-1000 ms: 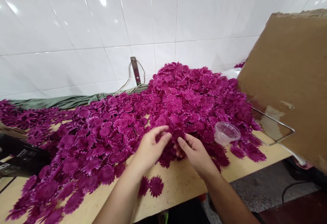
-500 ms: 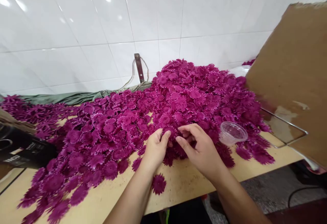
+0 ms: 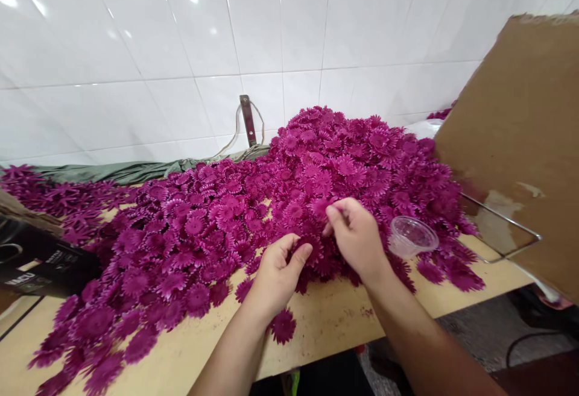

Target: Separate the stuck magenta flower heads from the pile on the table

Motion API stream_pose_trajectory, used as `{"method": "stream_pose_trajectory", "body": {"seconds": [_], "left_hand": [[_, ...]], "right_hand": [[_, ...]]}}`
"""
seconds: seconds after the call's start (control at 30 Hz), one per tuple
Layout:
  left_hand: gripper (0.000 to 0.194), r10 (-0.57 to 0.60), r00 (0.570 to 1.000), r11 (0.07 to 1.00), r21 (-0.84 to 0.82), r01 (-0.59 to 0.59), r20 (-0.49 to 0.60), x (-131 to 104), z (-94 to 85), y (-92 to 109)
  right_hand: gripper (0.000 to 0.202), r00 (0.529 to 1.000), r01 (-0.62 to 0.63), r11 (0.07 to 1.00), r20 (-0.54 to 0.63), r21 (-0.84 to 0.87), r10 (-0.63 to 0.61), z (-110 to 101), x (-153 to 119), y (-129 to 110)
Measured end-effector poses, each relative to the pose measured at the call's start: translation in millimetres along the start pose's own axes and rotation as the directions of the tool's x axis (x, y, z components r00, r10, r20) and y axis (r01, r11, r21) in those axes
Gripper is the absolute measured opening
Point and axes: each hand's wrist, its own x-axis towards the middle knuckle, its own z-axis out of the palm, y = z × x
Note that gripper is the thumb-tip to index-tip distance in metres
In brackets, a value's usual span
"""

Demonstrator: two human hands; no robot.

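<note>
My left hand (image 3: 280,272) is closed, thumb and fingers pinched on a magenta artificial flower head (image 3: 311,244) at the front of the heap. Its fingers partly cover the flower. Up and to the right, my right hand (image 3: 356,236) is also closed, its thumb and forefinger pressed together at the edge of another magenta flower head (image 3: 320,208). Around both hands spreads a large pile of similar flower heads (image 3: 357,149). One loose flower head (image 3: 283,325) lies on the table below my left wrist.
A clear plastic cup (image 3: 412,236) stands right of my right hand. Farther right are a bent metal wire frame (image 3: 511,227) and a large cardboard sheet (image 3: 520,143). A black box (image 3: 45,263) sits at the left. The wooden table (image 3: 335,317) ends just in front of me.
My right hand has moved up and away from the left hand, and its fingertips have closed together. My left hand has shifted slightly right.
</note>
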Motion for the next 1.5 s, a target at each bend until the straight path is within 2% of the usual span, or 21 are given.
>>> {"method": "stream_pose_trajectory", "body": {"seconds": [0.1, 0.23, 0.33, 0.53, 0.63, 0.7, 0.77, 0.87, 0.93, 1.07, 1.13, 1.2, 1.3, 1.37, 1.43, 1.5], "left_hand": [[0.014, -0.033, 0.999, 0.999, -0.041, 0.032, -0.028, -4.6, -4.7, 1.9], [0.014, -0.103, 0.987, 0.992, -0.082, 0.093, -0.126, -2.7, -6.5, 7.1], [0.017, -0.124, 0.982, 0.989, -0.093, 0.112, -0.142, 0.8, -4.3, 7.7], [0.051, -0.19, 0.959, 0.98, -0.107, 0.17, -0.212, 9.5, -4.3, -8.2], [0.056, -0.196, 0.96, 0.975, -0.141, 0.17, -0.201, 14.3, -5.0, -9.3], [0.056, -0.195, 0.971, 0.971, -0.167, 0.17, -0.142, 16.5, -4.9, -6.8], [0.055, -0.194, 0.976, 0.97, -0.171, 0.176, -0.095, 17.5, -4.8, -4.9], [0.054, -0.185, 0.975, 0.972, -0.168, 0.164, -0.12, 16.1, -4.6, -6.2], [0.052, -0.184, 0.976, 0.967, -0.2, 0.158, -0.117, 13.8, -4.2, -7.8], [0.04, -0.149, 0.988, 0.959, -0.248, 0.136, -0.036, 8.2, -2.3, -5.1], [0.029, -0.109, 0.992, 0.97, -0.224, 0.094, -0.058, 5.4, -1.6, -1.4], [0.023, -0.107, 0.991, 0.978, -0.188, 0.091, -0.079, 2.9, -1.5, 1.3], [0.027, -0.162, 0.98, 0.975, -0.169, 0.142, -0.111, 2.1, -2.7, -0.2], [0.038, -0.217, 0.963, 0.965, -0.188, 0.186, -0.16, 5.1, -4.1, -4.6], [0.047, -0.261, 0.946, 0.949, -0.229, 0.215, -0.193, 10.1, -5.6, -9.5], [0.052, -0.28, 0.939, 0.938, -0.267, 0.223, -0.201, 14.8, -6.9, -13.3]], "right_hand": [[0.013, 0.991, -0.067, 0.992, -0.111, 0.107, 0.079, -9.3, 21.6, 3.2], [0.018, 1.0, 0.012, 0.99, 0.001, 0.138, -0.013, -10.3, 33.0, 2.7], [0.016, 0.996, 0.058, 0.997, 0.062, 0.052, -0.061, -4.5, 32.7, 1.3], [0.036, 0.996, 0.082, 0.963, 0.056, -0.258, -0.07, 3.5, 45.4, 5.8], [0.024, 0.985, 0.147, 0.921, -0.03, -0.361, -0.169, 6.8, 43.1, 1.5], [0.031, 0.965, 0.223, 0.903, -0.047, -0.368, -0.258, 9.3, 32.4, -4.8], [0.037, 0.956, 0.295, 0.906, 0.093, -0.304, -0.279, 12.3, 17.3, -11.4], [0.017, 0.881, 0.332, 0.926, 0.41, -0.18, -0.237, 18.0, -1.6, -16.8], [0.012, 0.859, 0.322, 0.933, 0.463, -0.158, -0.218, 22.0, -6.7, -17.1], [0.022, 0.903, 0.315, 0.923, 0.368, -0.222, -0.22, 27.9, 0.0, -14.7], [0.022, 0.927, 0.316, 0.908, 0.293, -0.276, -0.234, 27.6, 11.1, -12.4], [0.019, 0.96, 0.273, 0.9, 0.165, -0.341, -0.228, 23.8, 26.8, -8.6], [0.013, 0.978, 0.206, 0.895, 0.04, -0.396, -0.207, 14.6, 50.3, -3.2], [0.026, 0.975, 0.223, 0.896, 0.069, -0.384, -0.213, 10.2, 57.0, -3.8], [0.036, 0.965, 0.259, 0.9, 0.134, -0.35, -0.225, 9.2, 52.0, -9.4], [0.028, 0.938, 0.288, 0.911, 0.277, -0.294, -0.207, 11.7, 37.8, -17.4]]}}
